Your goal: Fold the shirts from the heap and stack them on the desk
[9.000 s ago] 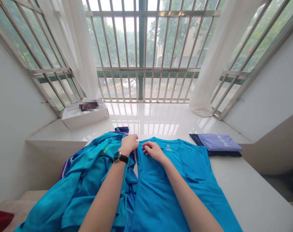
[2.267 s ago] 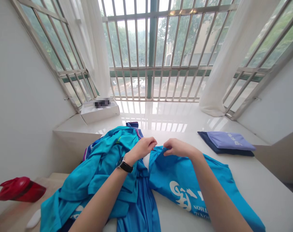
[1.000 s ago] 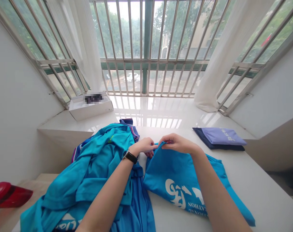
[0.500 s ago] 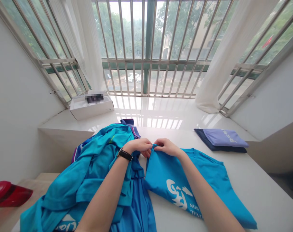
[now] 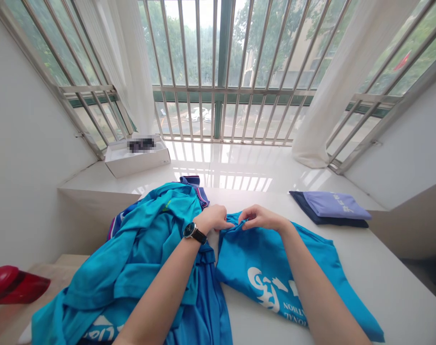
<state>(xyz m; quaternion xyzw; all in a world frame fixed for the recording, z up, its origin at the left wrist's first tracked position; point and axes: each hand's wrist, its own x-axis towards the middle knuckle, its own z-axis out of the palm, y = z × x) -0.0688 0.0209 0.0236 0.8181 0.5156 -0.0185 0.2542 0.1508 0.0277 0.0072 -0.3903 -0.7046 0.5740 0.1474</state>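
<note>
So we've got the blue T-shirt point(image 5: 275, 268) lying printed-side up on the white bench point(image 5: 383, 287), running from about the middle of the bench down toward the near right corner, with the white logo and lettering facing us and reading upside down. Both our hands are on its far end. The left hand point(image 5: 215, 218), the one with the black wristwatch point(image 5: 194, 232), is curled with its fingertips pinching the bunched cloth at the shirt's top left corner. The right hand point(image 5: 260, 218) is just beside it, nearly touching, fingers bent down and gripping the same gathered edge a bit further right. The fabric between them is wrinkled up into a little ridge. To the left of the shirt there's a big messy pile of teal and blue clothes point(image 5: 131, 268) covering the near left part of the bench and hanging over its left edge; our left forearm lies across it. Over at the far right corner of the bench sits a neat folded stack point(image 5: 333, 209), a lilac piece on top of a dark navy one, well apart from the shirt. Past the bench, on the glossy window ledge point(image 5: 246, 167), a white box point(image 5: 137, 155) sits near the left end. Something red point(image 5: 13, 285) shows low down on the left, off the bench.
</note>
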